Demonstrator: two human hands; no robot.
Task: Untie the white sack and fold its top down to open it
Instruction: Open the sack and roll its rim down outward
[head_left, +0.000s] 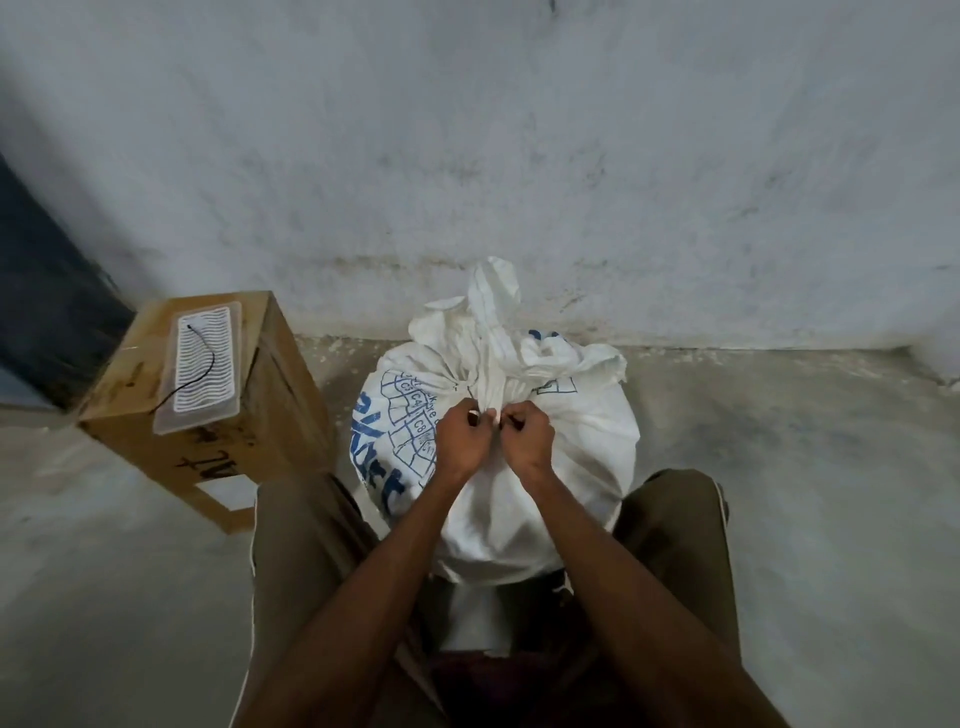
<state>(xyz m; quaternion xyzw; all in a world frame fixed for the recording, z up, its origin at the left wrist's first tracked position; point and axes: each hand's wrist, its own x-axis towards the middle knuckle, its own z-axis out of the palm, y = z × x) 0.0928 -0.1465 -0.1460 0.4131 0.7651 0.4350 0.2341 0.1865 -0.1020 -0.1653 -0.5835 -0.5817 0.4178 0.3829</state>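
Observation:
A full white sack (582, 441) with blue print stands upright on the floor between my knees, close to the wall. Its top is gathered into a bunched neck (491, 322) that sticks up and leans toward the wall. My left hand (465, 434) and my right hand (527, 436) sit side by side at the near side of the neck, knuckles toward me. Both pinch the white tie strip (491, 389) where it wraps the neck. The fingertips and the knot itself are mostly hidden behind the hands.
A cardboard box (244, 415) stands on the floor to the left of the sack, with a clear plastic tray (200, 364) and a thin black cord on top. A stained wall (519, 182) rises right behind the sack. Bare concrete floor (805, 493) lies to the right.

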